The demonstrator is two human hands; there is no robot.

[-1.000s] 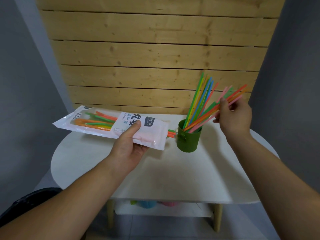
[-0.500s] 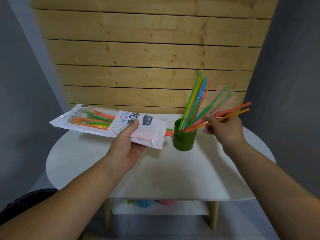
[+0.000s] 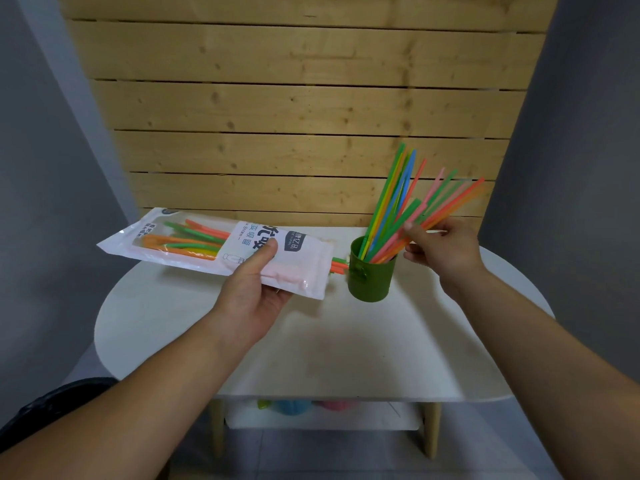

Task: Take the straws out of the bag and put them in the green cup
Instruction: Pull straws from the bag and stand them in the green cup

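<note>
My left hand grips a white plastic straw bag level above the table, its open mouth beside the green cup. Orange and green straws lie inside the bag, and a few tips poke from its mouth near the cup's rim. Several coloured straws stand fanned out in the cup. My right hand is just right of the cup, with thumb and fingers pinching a few orange and pink straws whose lower ends sit in the cup.
The cup stands on a white rounded table in front of a wooden slat wall. Grey walls close in on both sides. Blue, pink and green objects sit on a shelf under the table.
My right hand has dropped and moved left toward the cup, lowering its bunch of straws so they lean in the cup. The left hand with the bag stays put.
</note>
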